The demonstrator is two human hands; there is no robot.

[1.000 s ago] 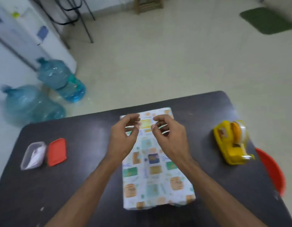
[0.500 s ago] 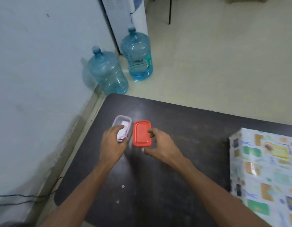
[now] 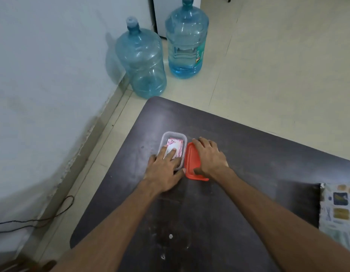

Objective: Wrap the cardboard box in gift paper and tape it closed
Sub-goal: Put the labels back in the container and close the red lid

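The gift-wrapped box (image 3: 338,211), in white paper with coloured squares, lies at the right edge of the view on the dark table (image 3: 248,173). My left hand (image 3: 164,169) reaches into a small clear container (image 3: 175,135), its straight fingers touching pink-and-white paper pieces (image 3: 175,144) inside. My right hand (image 3: 209,156) lies over the red lid (image 3: 190,161) right beside the container, fingers at the lid's far end and thumb at its near end, holding it.
Two large blue water bottles (image 3: 144,61) (image 3: 186,40) stand on the floor beyond the table's far corner. A pale wall runs along the left, with a dark cable (image 3: 52,214) on the floor below it. The tape dispenser is out of view.
My view swung left from the wrapped box to the container. Both hands left the box; the left went into the container, the right closed over the red lid.
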